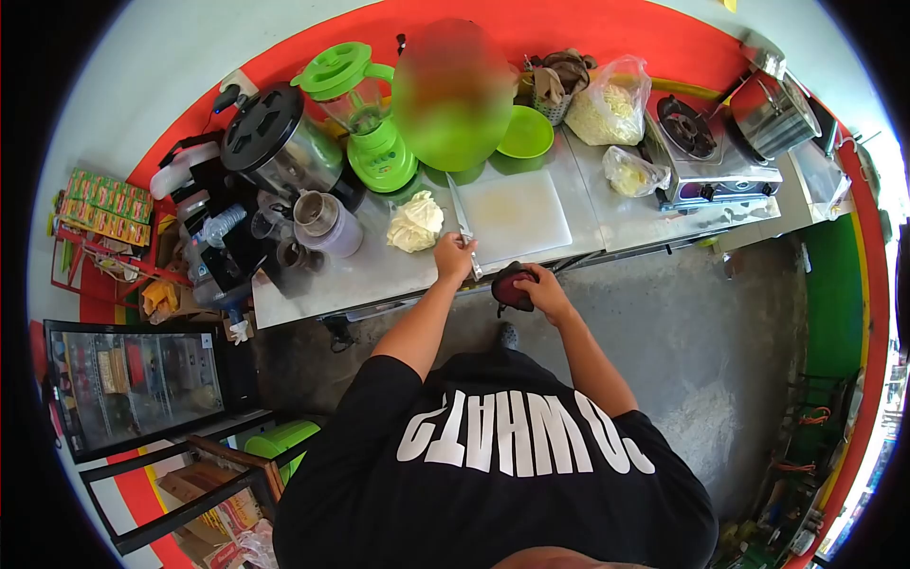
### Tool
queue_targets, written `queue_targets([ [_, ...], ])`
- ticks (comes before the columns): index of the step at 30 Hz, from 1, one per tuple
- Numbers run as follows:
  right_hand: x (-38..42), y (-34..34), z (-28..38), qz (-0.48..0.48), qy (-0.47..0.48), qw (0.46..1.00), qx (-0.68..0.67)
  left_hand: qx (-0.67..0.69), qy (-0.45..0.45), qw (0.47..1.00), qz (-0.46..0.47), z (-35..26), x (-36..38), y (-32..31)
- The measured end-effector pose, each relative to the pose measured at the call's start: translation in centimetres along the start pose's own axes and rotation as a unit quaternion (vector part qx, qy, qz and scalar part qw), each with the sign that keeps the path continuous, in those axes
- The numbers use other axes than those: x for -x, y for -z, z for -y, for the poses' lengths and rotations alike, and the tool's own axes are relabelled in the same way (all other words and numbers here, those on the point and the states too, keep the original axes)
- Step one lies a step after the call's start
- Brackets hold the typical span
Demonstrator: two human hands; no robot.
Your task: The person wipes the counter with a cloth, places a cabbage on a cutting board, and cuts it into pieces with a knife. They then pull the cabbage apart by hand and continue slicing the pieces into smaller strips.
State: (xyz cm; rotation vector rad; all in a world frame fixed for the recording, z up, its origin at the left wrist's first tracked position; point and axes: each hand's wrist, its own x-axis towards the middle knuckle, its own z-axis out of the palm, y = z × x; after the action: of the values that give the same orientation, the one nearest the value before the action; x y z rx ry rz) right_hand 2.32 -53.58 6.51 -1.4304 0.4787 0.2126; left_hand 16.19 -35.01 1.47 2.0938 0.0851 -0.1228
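My left hand (455,258) is at the counter's front edge, with its fingers closed on a long kitchen knife (461,209). The knife's blade points away from me, along the left side of a white cutting board (521,213). Just past the front edge, my right hand (544,290) grips a rounded dark red and black object (513,287) whose kind I cannot make out. A pale, creamy-white, leafy-looking lump (414,223) lies on the counter, left of the knife.
Behind the board stand a green blender (377,156), a green plate (526,133) and a blurred round green shape (452,104). Bags of pale shredded food (607,109) and a gas stove (711,156) are right on the steel counter (370,280). A glass-door fridge (137,389) stands left.
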Motion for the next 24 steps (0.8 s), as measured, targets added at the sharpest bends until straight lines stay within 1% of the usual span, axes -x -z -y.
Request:
queue_targets([
  [1, -0.2, 0.6, 0.5, 0.002, -0.003, 1.000, -0.003, -0.004, 0.003, 1.000, 0.000, -0.5, 0.1, -0.1],
  [3, -0.6, 1.5, 1.3, 0.018, -0.001, 1.000, -0.006, -0.119, 0.007, 0.992, -0.036, -2.7, 0.9, 0.6],
  [4, -0.7, 1.8, 1.5, 0.023, -0.005, 1.000, -0.006, -0.169, 0.059, 0.984, -0.003, -5.6, 1.9, 1.8],
  [5, -1.0, 1.9, 1.8, 0.012, -0.002, 1.000, -0.011, -0.171, 0.064, 0.983, -0.007, -5.8, 2.4, 1.3],
  [6, -1.5, 2.0, 2.3, 0.002, 0.002, 1.000, -0.017, -0.213, -0.013, 0.973, -0.088, -5.9, 3.0, 0.6],
  [7, -1.9, 2.1, 2.8, 0.009, 0.004, 1.000, -0.017, -0.253, -0.090, 0.949, -0.167, -6.2, 3.3, 0.1],
  [8, -2.3, 2.1, 3.3, 0.027, 0.011, 0.998, -0.063, -0.256, -0.088, 0.947, -0.173, -6.5, 3.4, -0.5],
  [9, -2.4, 1.9, 4.1, 0.045, 0.017, 0.993, -0.108, -0.135, -0.093, 0.981, -0.101, -6.9, 3.4, -0.9],
  [10, -2.5, 1.6, 4.8, 0.050, 0.018, 0.993, -0.110, -0.011, -0.096, 0.995, -0.026, -7.3, 3.4, -1.4],
  [11, -2.6, 1.1, 5.4, 0.074, 0.013, 0.979, -0.188, -0.013, -0.096, 0.995, -0.030, -7.9, 3.3, -2.1],
  [12, -2.6, 0.3, 6.1, 0.096, 0.006, 0.959, -0.265, 0.145, -0.045, 0.987, 0.046, -9.0, 3.4, -2.6],
  [13, -2.7, -0.9, 6.7, 0.100, 0.007, 0.959, -0.264, 0.299, 0.007, 0.946, 0.120, -10.0, 3.4, -2.9],
  [14, -2.9, -2.5, 7.3, 0.057, 0.048, 0.959, -0.274, 0.299, 0.004, 0.947, 0.117, -10.7, 3.3, -3.0],
  [15, -3.1, -3.7, 7.7, 0.013, 0.089, 0.955, -0.283, 0.391, 0.070, 0.902, 0.169, -11.2, 3.4, -3.0],
  [16, -3.8, -4.2, 8.0, -0.004, 0.124, 0.962, -0.244, 0.478, 0.134, 0.840, 0.218, -12.1, 3.8, -2.7],
  [17, -4.5, -4.4, 8.4, -0.001, 0.124, 0.962, -0.243, 0.479, 0.132, 0.841, 0.215, -12.9, 4.1, -2.4],
  [19, -6.1, -5.0, 10.0, -0.051, 0.117, 0.964, -0.234, 0.500, 0.146, 0.825, 0.219, -15.2, 4.8, -1.1],
  [20, -8.1, -5.0, 9.5, -0.064, 0.152, 0.970, -0.181, 0.464, 0.116, 0.848, 0.229, -12.6, 3.4, -2.4],
  [21, -9.5, -5.0, 9.7, -0.078, 0.172, 0.969, -0.159, 0.464, 0.116, 0.849, 0.226, -12.8, 3.3, -1.7],
  [23, -10.2, -5.1, 11.8, -0.073, 0.133, 0.975, -0.162, 0.405, 0.042, 0.884, 0.230, -13.7, 3.2, -0.1],
  [24, -9.8, -5.5, 12.8, -0.073, 0.134, 0.975, -0.161, 0.396, 0.031, 0.889, 0.227, -13.8, 2.7, 0.6],
])
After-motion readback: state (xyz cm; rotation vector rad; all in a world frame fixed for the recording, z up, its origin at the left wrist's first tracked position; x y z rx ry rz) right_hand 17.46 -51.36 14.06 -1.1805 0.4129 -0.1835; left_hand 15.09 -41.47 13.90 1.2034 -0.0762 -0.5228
